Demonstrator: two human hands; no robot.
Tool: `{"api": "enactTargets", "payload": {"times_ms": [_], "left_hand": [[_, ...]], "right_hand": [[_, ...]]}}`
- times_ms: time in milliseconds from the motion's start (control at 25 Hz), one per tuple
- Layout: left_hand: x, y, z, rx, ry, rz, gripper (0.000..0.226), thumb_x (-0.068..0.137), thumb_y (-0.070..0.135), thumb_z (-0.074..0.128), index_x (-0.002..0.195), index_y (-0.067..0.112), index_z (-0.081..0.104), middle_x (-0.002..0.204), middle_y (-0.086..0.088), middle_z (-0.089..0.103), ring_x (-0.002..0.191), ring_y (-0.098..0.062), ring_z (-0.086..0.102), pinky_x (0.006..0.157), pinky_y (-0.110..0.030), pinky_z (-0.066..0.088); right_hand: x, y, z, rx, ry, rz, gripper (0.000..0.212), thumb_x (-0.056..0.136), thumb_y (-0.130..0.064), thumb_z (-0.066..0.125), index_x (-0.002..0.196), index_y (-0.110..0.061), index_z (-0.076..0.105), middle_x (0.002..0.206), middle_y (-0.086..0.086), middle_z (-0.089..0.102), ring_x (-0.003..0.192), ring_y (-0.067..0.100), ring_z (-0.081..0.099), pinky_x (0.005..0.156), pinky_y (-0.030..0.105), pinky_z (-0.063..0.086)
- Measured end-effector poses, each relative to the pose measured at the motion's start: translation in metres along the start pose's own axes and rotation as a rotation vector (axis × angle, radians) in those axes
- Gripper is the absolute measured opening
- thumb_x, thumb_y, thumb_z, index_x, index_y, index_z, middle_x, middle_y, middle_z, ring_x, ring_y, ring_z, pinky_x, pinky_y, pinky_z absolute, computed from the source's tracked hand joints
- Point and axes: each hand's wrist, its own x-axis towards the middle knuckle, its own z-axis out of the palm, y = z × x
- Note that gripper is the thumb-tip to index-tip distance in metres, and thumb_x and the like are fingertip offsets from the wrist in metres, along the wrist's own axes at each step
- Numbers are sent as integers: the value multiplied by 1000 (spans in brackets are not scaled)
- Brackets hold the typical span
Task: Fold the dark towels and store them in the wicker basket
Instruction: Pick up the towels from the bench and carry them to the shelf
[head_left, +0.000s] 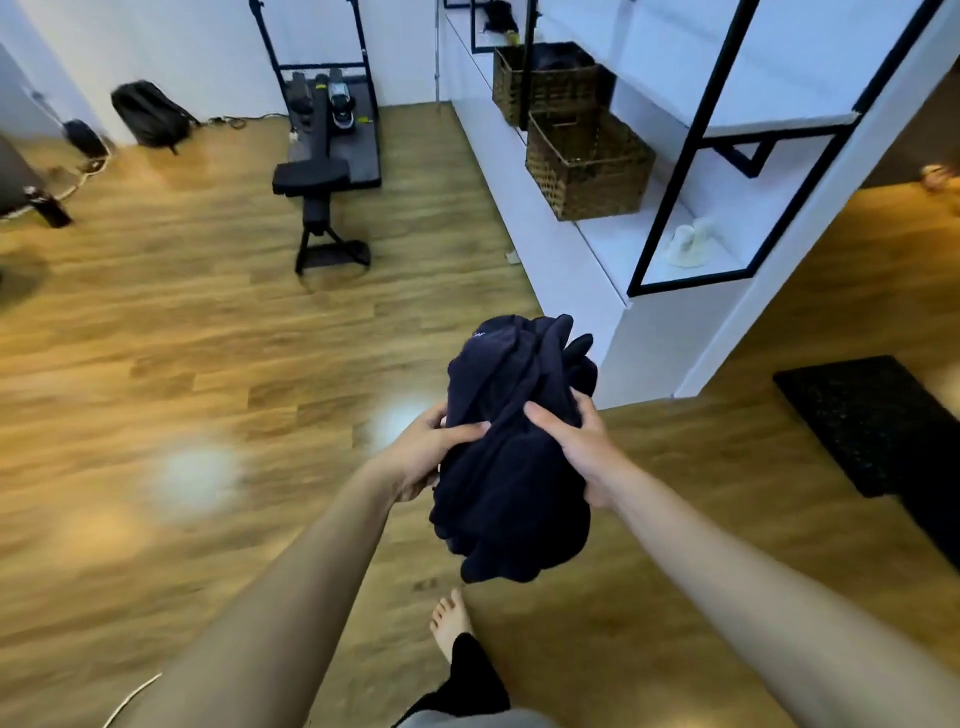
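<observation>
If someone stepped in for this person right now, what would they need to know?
Left hand and right hand both grip a crumpled bundle of dark towels, held in the air above the wooden floor.
Two wicker baskets sit on the white shelf: the nearer basket and the farther basket, which already holds something dark.
Done: towels gathered.
Left: fold them and put them in a basket.
</observation>
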Motion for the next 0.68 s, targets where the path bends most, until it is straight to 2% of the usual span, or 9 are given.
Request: {"api": "enactTargets", "payload": {"times_ms": [200,320,400,560,680], "left_hand": [[109,101,-56,93,-36,-10,52,65,45,90,113,44,68,116,1,75,114,-31,69,109,-56,42],[172,157,-72,133,-79,6,61,66,44,89,121,42,63,116,5,75,112,-25,70,110,-59,42],[216,194,-77,138,-80,32,64,65,43,89,124,42,62,116,5,75,111,-24,70,108,-58,45],[304,265,-80,166,-139,96,55,75,38,85,124,43,63,116,5,75,107,-24,72,107,-60,43],[377,326,-73,147,-160,123,46,84,31,81,125,37,63,118,4,74,108,-21,72,104,-53,50]], "right_hand": [[113,-75,36,4,50,-17,78,72,-51,86,138,-45,47,126,-12,64,112,17,65,98,44,54],[175,-113,45,32,69,-46,73,69,-56,86,132,-50,51,126,-12,66,112,18,66,96,45,56],[219,-140,43,56,93,-52,73,72,-54,84,135,-49,48,127,-10,66,112,18,66,97,45,55],[309,-195,33,88,111,-91,76,75,-48,82,141,-46,44,128,-8,66,113,19,66,98,44,54],[376,-249,19,94,138,-157,79,73,-50,83,142,-47,43,129,-11,65,115,18,65,101,46,53]]}}
